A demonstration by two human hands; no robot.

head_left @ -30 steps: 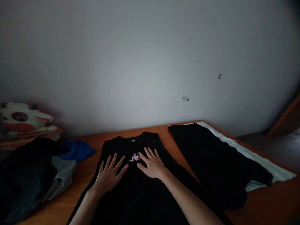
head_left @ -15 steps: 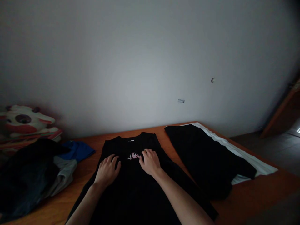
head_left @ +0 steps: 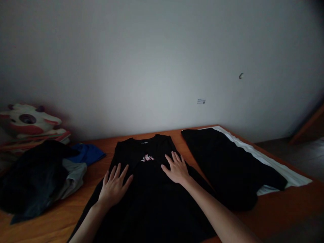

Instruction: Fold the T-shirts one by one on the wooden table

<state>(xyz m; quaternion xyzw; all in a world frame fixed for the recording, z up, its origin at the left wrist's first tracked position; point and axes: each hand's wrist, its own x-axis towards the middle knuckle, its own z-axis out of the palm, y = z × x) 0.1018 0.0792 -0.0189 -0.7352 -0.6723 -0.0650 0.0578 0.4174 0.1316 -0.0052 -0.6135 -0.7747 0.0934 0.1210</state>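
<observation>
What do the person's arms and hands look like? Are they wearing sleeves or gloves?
No gloves and no sleeves in view. The left hand and right hand are bare, with slim fingers, and both forearms are uncovered down to the bottom edge of the picture. No rings, watch or bracelets show, though the room is dim, so small things could be missed.

Orange wood bench (head_left: 291, 209) before me carries: black tank top (head_left: 152, 202) centre, black garment (head_left: 227, 168) on white cloth (head_left: 283, 168) right, clothes heap (head_left: 37, 179) left.

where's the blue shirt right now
In the head view the blue shirt lies at the left, on the wooden table, between the dark clothes pile and the black sleeveless top.
</observation>
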